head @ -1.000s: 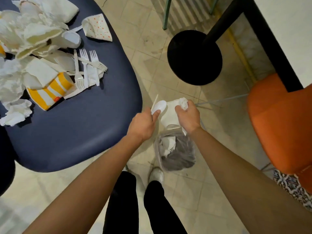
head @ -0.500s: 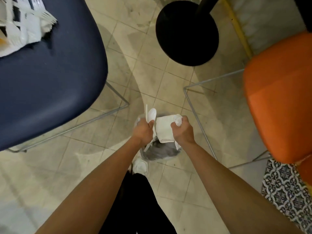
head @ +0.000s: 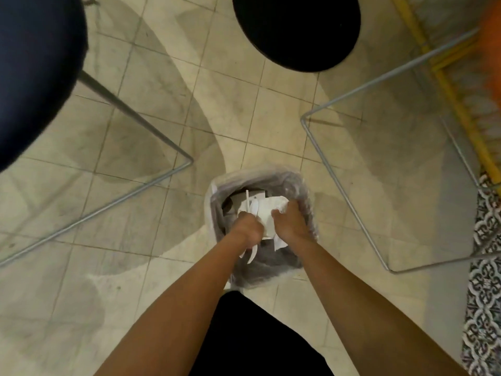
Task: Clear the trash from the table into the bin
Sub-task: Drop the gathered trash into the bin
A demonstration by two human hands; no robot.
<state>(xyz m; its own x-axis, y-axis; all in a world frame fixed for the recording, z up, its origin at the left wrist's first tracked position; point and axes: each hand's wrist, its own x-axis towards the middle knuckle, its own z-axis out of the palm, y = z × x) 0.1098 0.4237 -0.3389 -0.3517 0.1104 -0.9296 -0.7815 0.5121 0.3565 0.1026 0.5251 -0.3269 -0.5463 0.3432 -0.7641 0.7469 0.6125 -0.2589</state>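
While both sets of fingers are curled tight, the left hand (head: 248,226) grips white plastic cutlery (head: 250,206) whose thin handle pokes up past the knuckles, and the right hand (head: 288,221) clutches a crumpled white napkin (head: 273,204). Both hands sit side by side directly over the mouth of the bin (head: 303,185), almost touching each other, with the trash bunched between and just beyond them. A few white scraps hang below the hands, toward the person. More paper lies inside the bin, though blur hides what kind.

The bin is lined with a clear plastic bag and stands on the tiled floor (head: 162,267). The person's dark trouser leg (head: 257,335) lies just on the near side of the bin, and both bare forearms reach over it to the bin. To the left of the bin, well apart, is the dark blue counter (head: 35,63) with a wire frame (head: 130,191) below it. Beyond the bin sits a round black base (head: 295,28). To the right of the bin runs another wire frame (head: 339,191), with an orange seat (head: 492,44) at the far corner.
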